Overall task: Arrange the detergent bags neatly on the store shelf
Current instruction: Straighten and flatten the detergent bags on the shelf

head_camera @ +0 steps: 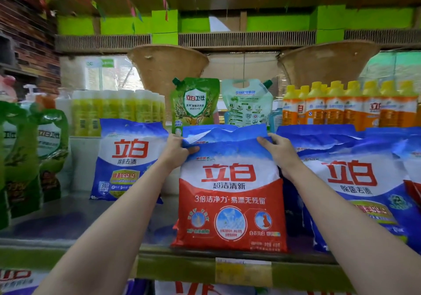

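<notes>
A red, white and blue detergent bag (230, 203) stands upright at the front of the metal shelf (68, 221), in the middle. My left hand (180, 149) pinches its top left corner, and my right hand (276, 150) grips its top right corner. Another blue bag top shows just behind it. To the left a blue and white detergent bag (129, 160) leans against the back. On the right stand more blue detergent bags (355, 181), overlapping each other.
Green refill pouches (196, 103) and a pale pouch (247, 103) stand behind the bags. Yellow bottles (118, 110) fill the back left, orange bottles (350, 105) the back right. Green jugs (29, 153) stand at far left. A price tag (243, 272) hangs on the shelf edge.
</notes>
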